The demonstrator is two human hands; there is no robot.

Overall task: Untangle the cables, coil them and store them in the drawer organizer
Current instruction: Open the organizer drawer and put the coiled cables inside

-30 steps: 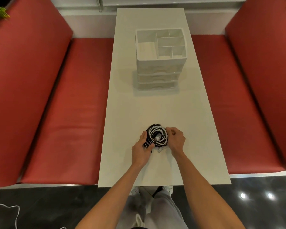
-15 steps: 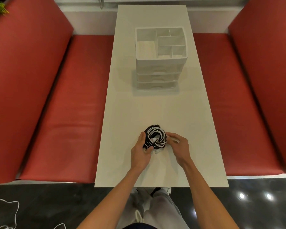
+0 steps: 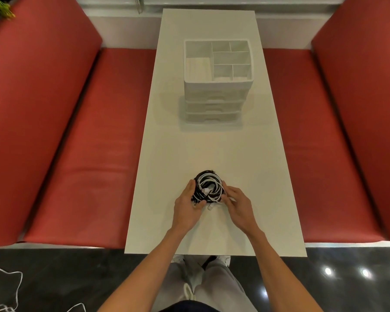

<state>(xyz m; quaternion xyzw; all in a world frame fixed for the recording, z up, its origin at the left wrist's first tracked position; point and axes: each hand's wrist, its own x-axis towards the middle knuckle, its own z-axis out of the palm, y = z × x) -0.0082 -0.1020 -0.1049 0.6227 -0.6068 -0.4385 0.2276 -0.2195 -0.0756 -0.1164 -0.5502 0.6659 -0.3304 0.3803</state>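
Observation:
A tangled bundle of black and white cables [image 3: 208, 188] lies on the near half of the white table [image 3: 245, 165]. My left hand [image 3: 188, 204] grips the bundle's left side, thumb curled over the black strands. My right hand [image 3: 238, 204] rests against the bundle's right side with its fingertips touching the white loops. A white connector end pokes out of the bundle's near edge, between my hands. The white drawer organizer [image 3: 217, 83] stands farther back on the table, with divided open compartments on top and three shut drawers below.
Red padded benches [image 3: 88, 143] run along both sides of the table, with red backrests [image 3: 358, 86]. A loose white cord [image 3: 5, 287] lies on the dark floor at the lower left. My legs are below the table's near edge.
My right hand has slid from the bundle's far right side back toward me and opened somewhat. The left hand stays gripping the bundle, which has barely moved.

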